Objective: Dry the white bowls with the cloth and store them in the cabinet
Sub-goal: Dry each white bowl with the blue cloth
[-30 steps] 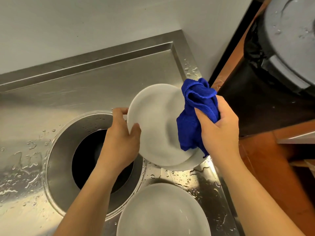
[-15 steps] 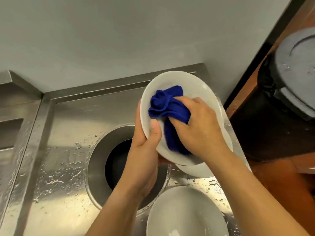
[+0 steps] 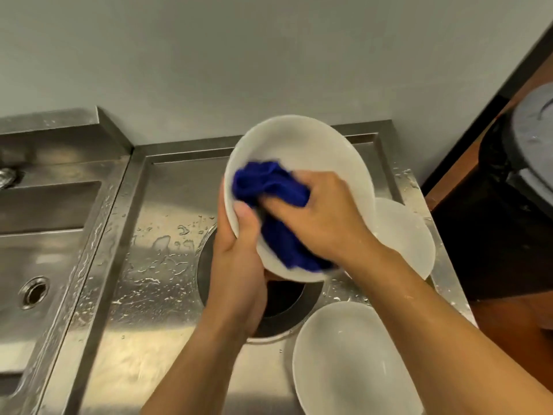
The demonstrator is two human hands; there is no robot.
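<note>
My left hand (image 3: 239,262) grips the left rim of a white bowl (image 3: 311,151), held tilted above the wet steel counter (image 3: 143,295) with its inside facing me. My right hand (image 3: 323,217) presses a bunched blue cloth (image 3: 269,187) into the bowl's inside. A second white bowl (image 3: 404,235) lies on the counter behind my right wrist, partly hidden. A third white bowl (image 3: 353,360) rests on the counter near the front, under my right forearm. No cabinet is in view.
A round hole (image 3: 284,298) opens in the counter under the held bowl. A sink basin with a drain (image 3: 33,292) lies to the left. A black bin with a grey lid (image 3: 532,139) stands at the right on a brown floor.
The cloth went from the bowl's right edge into its inside, and my right hand now rubs lower and further left in it. The view has shifted, showing the sink at left.
</note>
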